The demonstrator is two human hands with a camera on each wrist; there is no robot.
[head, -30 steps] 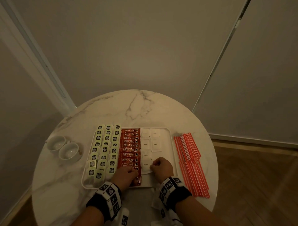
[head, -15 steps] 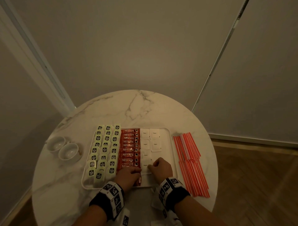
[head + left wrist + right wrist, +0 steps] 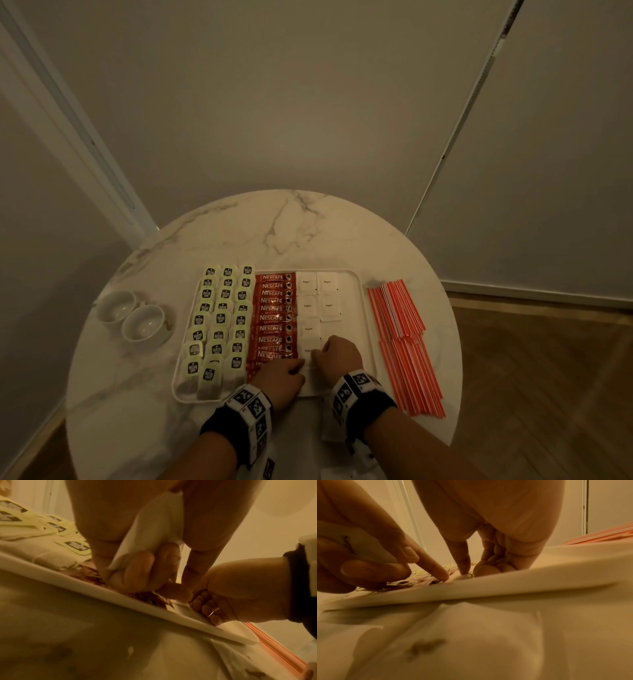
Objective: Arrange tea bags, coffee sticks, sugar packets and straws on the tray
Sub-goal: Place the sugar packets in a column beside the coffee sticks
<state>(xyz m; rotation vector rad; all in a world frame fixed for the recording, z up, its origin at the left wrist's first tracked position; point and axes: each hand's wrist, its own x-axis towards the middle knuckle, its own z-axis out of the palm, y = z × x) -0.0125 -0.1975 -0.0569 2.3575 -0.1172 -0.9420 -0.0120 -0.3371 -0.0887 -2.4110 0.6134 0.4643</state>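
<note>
Over a white rectangular tray (image 3: pixel 362 291), the left hand (image 3: pixel 281 377) curls around spare paper sugar packets (image 3: pixel 157 524); the right hand's (image 3: pixel 339 356) fingertips press a flat sugar packet (image 3: pixel 310 347) down.

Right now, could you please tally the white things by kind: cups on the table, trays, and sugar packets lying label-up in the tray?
cups: 2
tray: 1
sugar packets label-up in the tray: 6
Total: 9
</note>
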